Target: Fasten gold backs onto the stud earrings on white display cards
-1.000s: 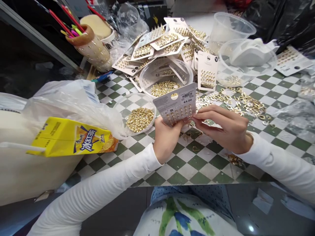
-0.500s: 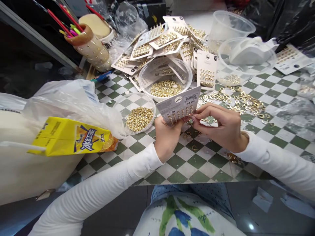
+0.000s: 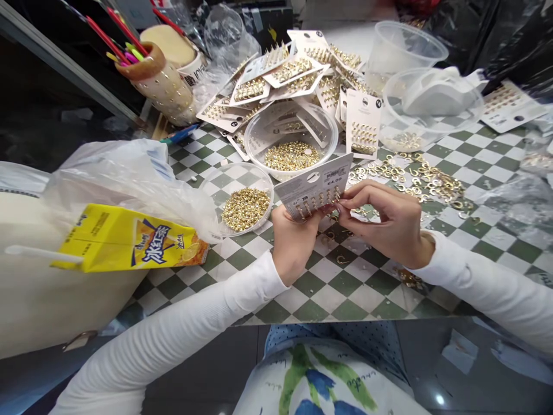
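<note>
An earring card [image 3: 317,183] with a price print and a row of gold earring parts stands tilted in my left hand [image 3: 295,242], whose fingers close on its lower edge. At the card's lower right corner, my right hand [image 3: 384,216] pinches with thumb and forefinger; whatever small piece lies between the fingertips is too small to make out. Just behind the card sits a clear tub [image 3: 247,135] with small gold pieces [image 3: 289,157]. A clear lid [image 3: 270,202] left of my left hand bears more small gold pieces [image 3: 244,208]. Loose gold hoops [image 3: 425,176] lie beyond my right hand.
Filled earring cards [image 3: 294,72] are heaped at the back. A yellow drink carton [image 3: 129,242] and a plastic bag [image 3: 112,178] lie left. A pen holder [image 3: 159,86] stands back left. Clear containers [image 3: 406,43] and a white tape dispenser [image 3: 440,92] stand back right.
Almost nothing differs. The card has tilted very slightly, and both hands keep their places on it.
</note>
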`<state>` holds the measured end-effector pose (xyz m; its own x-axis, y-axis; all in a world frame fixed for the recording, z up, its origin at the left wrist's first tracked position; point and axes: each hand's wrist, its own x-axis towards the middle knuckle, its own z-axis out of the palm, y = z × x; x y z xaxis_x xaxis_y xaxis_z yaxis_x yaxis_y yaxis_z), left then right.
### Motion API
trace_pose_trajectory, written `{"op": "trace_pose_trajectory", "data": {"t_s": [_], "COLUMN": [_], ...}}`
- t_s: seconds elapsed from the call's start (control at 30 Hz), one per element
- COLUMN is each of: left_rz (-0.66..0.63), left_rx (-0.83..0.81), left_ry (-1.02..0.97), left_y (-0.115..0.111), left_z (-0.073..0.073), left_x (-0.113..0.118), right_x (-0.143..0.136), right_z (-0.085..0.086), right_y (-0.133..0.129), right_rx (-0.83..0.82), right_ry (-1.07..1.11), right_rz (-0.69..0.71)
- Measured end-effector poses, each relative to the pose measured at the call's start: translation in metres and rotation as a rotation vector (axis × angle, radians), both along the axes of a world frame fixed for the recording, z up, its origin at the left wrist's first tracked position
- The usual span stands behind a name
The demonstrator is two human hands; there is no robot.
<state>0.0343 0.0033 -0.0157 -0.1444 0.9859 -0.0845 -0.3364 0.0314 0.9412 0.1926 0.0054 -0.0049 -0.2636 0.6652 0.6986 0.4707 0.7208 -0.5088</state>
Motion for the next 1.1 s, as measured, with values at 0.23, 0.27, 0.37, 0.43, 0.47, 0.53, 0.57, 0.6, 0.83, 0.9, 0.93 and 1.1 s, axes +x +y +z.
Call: {"op": "trace_pose_trajectory", "data": {"t_s": [0.23,0.27,0.37,0.43,0.47,0.53,0.57,0.6,0.83,0.9,0.93,1.1], "left_rz": [-0.018,-0.021,-0.025,-0.020,-0.017,-0.016,-0.017,-0.015,-0.025,-0.028,-0.031,-0.034], "left_rx": [0.012,0.018,0.023,0.019,0.017,0.014,0.015,0.019,0.035,0.035,0.038,0.039], "left_ry": [0.004,-0.002,-0.001,0.013,0.019,0.023,0.024,0.025,0.028,0.031,0.036,0.065], "left_y": [0.0012,0.0014,0.0015,0.0011,0.0009,0.0006,0.0005,0.0005,0.0006,0.0003,0.0001,-0.0003], "left_z": [-0.0025,-0.0027,-0.0028,-0.0027,-0.0027,-0.0027,-0.0028,-0.0029,-0.0027,-0.0026,-0.0027,-0.0038], "left_x": [-0.0008,-0.0008,-0.0004,-0.0001,0.0001,0.0003,0.0003,0.0002,0.0000,0.0001,0.0002,0.0004], "right_x": [-0.0002,-0.0004,-0.0011,-0.0015,-0.0017,-0.0020,-0.0021,-0.0022,-0.0025,-0.0021,-0.0020,-0.0018], "right_z": [-0.0006,-0.0005,-0.0004,-0.0003,-0.0002,0.0002,0.0003,0.0005,0.0002,0.0001,0.0000,0.0013], "right_y": [0.0007,0.0006,0.0000,-0.0003,-0.0003,-0.0002,-0.0001,0.0000,0.0001,0.0001,0.0002,0.0013], "right_rx": [-0.047,-0.059,-0.076,-0.086,-0.094,-0.108,-0.110,-0.108,-0.084,-0.101,-0.112,-0.151], "right_ry": [0.035,0.038,0.045,0.050,0.053,0.057,0.058,0.060,0.066,0.069,0.070,0.073], "right_rz": [0.017,0.018,0.011,0.004,0.001,0.000,0.004,0.010,0.031,0.024,0.020,0.015]}}
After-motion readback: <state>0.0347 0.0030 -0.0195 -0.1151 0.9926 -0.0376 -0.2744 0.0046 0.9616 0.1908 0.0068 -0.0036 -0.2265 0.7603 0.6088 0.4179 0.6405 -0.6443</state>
